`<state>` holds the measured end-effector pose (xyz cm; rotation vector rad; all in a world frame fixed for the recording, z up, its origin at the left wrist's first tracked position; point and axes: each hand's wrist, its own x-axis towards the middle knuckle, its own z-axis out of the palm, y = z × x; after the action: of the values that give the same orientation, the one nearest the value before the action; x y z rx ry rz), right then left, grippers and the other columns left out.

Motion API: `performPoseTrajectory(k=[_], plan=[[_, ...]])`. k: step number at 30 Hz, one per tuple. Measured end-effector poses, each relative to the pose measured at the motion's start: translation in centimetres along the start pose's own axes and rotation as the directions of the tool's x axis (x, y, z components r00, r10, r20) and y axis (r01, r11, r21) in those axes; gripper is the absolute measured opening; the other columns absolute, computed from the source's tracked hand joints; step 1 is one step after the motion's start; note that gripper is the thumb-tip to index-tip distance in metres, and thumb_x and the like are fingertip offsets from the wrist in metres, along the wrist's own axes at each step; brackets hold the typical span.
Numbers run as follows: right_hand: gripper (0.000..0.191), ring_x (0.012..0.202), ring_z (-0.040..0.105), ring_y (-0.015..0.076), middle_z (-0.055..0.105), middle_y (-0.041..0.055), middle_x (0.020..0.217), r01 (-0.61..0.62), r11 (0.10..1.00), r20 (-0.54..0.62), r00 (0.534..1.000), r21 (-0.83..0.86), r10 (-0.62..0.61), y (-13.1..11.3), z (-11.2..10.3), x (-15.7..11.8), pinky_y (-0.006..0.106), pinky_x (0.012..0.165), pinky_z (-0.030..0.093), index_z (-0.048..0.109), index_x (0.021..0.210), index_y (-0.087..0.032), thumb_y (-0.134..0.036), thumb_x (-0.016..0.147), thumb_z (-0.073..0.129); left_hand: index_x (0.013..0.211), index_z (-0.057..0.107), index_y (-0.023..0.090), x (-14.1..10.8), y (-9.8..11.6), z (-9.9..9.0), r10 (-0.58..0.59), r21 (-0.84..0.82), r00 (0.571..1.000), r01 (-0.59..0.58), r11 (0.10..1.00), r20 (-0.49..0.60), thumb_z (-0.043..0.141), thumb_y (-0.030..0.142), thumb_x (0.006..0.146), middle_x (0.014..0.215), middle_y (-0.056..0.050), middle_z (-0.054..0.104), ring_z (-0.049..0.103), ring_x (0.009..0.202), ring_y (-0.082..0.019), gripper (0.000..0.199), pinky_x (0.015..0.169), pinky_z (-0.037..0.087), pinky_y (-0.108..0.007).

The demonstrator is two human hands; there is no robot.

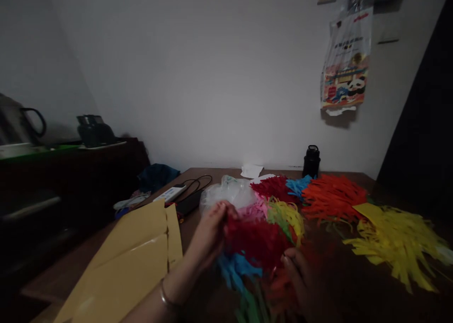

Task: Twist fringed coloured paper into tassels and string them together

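Note:
Between my two hands stretches a dark red tissue-paper fringe (pixel 258 238), blurred by motion. My left hand (pixel 214 228) is closed on its upper left end. The fingers of my right hand (pixel 297 271) pinch its lower right side. Blue fringe strips (pixel 237 268) hang or lie just below, with green strips (pixel 251 306) nearer the front; I cannot tell if these are joined to the red piece. Behind it lie pink strips (pixel 253 209) and a yellow and green bunch (pixel 285 214).
Orange fringe (pixel 332 195) and yellow fringe (pixel 399 242) cover the table's right side. A clear plastic bag (pixel 228 193) and black bottle (pixel 311 161) stand at the back. A tan cardboard sheet (pixel 123 266) lies left, beside a white device (pixel 170 193) with a cable.

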<state>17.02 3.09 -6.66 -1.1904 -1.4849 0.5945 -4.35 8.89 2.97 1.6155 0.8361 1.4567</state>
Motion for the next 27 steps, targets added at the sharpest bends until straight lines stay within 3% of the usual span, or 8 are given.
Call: performPoseTrajectory(k=[3,5,9,13,16,19,22,27], plan=[[0.036,0.070,0.065,0.0178,0.066,0.0020,0.074,0.006,0.997,0.067,0.998,-0.071,-0.001,1.2,0.2,0.3,0.025,0.065,0.052,0.059,0.080,-0.022,-0.049,0.095,0.040,0.087,0.054,0.019,3.0,2.2,-3.9,-0.041,0.014,0.987,0.043,0.999,-0.157,0.057,0.057,0.083,0.055,0.011,0.030,0.026,0.040,-0.007,0.038,0.039,0.027,-0.016],[0.036,0.067,0.064,0.0180,0.066,0.0025,0.072,0.010,0.995,0.080,0.997,-0.099,-0.002,1.9,0.4,0.5,0.026,0.063,0.051,0.058,0.076,-0.022,-0.048,0.094,0.040,0.087,0.057,0.018,4.7,3.7,-6.5,-0.060,0.092,0.976,0.081,0.992,-0.207,0.061,0.055,0.079,0.050,0.013,0.025,0.021,0.037,-0.006,0.038,0.036,0.020,-0.016],[0.034,0.065,0.063,0.0171,0.064,0.0015,0.069,0.008,0.995,0.095,0.996,-0.102,0.002,2.4,0.6,0.6,0.025,0.062,0.050,0.055,0.074,-0.022,-0.044,0.094,0.041,0.084,0.064,0.012,6.4,5.1,-9.0,-0.123,0.383,0.979,0.177,0.907,-0.161,0.060,0.034,0.088,0.053,0.008,0.043,0.043,0.046,-0.005,0.022,0.046,0.031,-0.014],[0.033,0.065,0.063,0.0168,0.064,0.0006,0.069,0.012,0.995,0.109,0.994,-0.101,0.000,2.0,0.5,0.5,0.025,0.061,0.049,0.054,0.074,-0.022,-0.043,0.095,0.040,0.099,0.065,0.015,5.9,1.6,-6.4,-0.324,0.649,0.946,0.254,0.717,-0.012,0.062,0.029,0.092,0.091,-0.002,0.067,0.064,0.072,-0.014,0.017,0.064,0.054,-0.029],[0.034,0.071,0.066,0.0176,0.067,0.0019,0.074,0.016,0.994,0.107,0.994,-0.111,-0.004,1.7,0.4,0.3,0.025,0.066,0.051,0.057,0.078,-0.022,-0.044,0.096,0.040,0.113,0.062,0.017,4.4,-2.5,-2.9,-0.408,0.733,0.912,0.243,0.635,0.052,0.060,0.030,0.093,0.112,-0.007,0.065,0.066,0.093,-0.021,0.024,0.079,0.056,-0.039],[0.032,0.081,0.069,0.0188,0.071,0.0042,0.084,0.026,0.991,0.098,0.995,-0.131,-0.013,2.0,0.1,0.0,0.025,0.072,0.053,0.062,0.084,-0.022,-0.044,0.097,0.041,0.114,0.062,0.016,3.6,-4.9,-0.5,-0.416,0.740,0.906,0.225,0.634,0.080,0.062,0.031,0.092,0.116,-0.006,0.064,0.064,0.100,-0.025,0.027,0.084,0.055,-0.043],[0.032,0.090,0.069,0.0196,0.073,0.0062,0.095,0.024,0.993,0.070,0.997,-0.112,-0.016,2.4,-0.2,-0.4,0.025,0.077,0.055,0.065,0.092,-0.023,-0.046,0.095,0.044,0.113,0.063,0.016,5.1,-4.5,-0.2,-0.397,0.694,0.915,0.239,0.679,0.073,0.062,0.032,0.092,0.117,-0.006,0.063,0.063,0.101,-0.026,0.027,0.085,0.054,-0.043],[0.035,0.079,0.069,0.0189,0.072,0.0046,0.085,-0.029,0.999,0.033,0.999,-0.018,0.030,1.5,-0.5,-0.3,0.024,0.070,0.056,0.066,0.085,-0.023,-0.050,0.094,0.044,0.117,0.060,0.015,9.9,-0.7,-2.2,-0.396,0.499,0.918,0.350,0.793,-0.014,0.060,0.032,0.093,0.117,-0.008,0.063,0.065,0.097,-0.023,0.029,0.081,0.056,-0.042]])
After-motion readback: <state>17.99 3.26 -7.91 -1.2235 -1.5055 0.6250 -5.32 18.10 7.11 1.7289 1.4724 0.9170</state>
